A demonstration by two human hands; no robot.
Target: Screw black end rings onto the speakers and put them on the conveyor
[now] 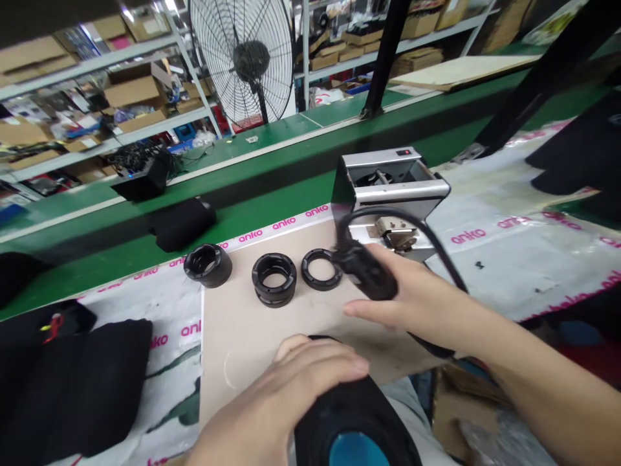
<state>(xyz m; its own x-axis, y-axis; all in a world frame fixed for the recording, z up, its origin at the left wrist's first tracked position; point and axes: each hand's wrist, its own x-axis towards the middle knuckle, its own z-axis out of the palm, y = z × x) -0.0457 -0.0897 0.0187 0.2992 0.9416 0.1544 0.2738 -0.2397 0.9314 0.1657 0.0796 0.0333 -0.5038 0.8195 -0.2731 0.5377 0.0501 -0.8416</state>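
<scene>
Your left grip, low in the middle of the frame, curves closed over the upper edge of a rounded black object with a shiny blue disc on it, though the thumb is hidden; your right grip, right of centre, is wrapped around a thick black handle-like tool, with a dark cord arching above the hand

As far as you can judge, the work is under way: both pieces are in hand, yet the tool is well apart from the rounded object. Three black rings, a tall one, a medium one and a thin flat one, stand separately near the centre, none joined to what you hold, so any work with them looks undone

For moving, the flat beige board gives you room between the rings and your left grip. Mind its near edge at lower centre, where the rounded object hangs close to you. The thin ring lies just beside the tool's tip, and the silver metal box-shaped machine limits you behind the right grip, on the green surface
</scene>
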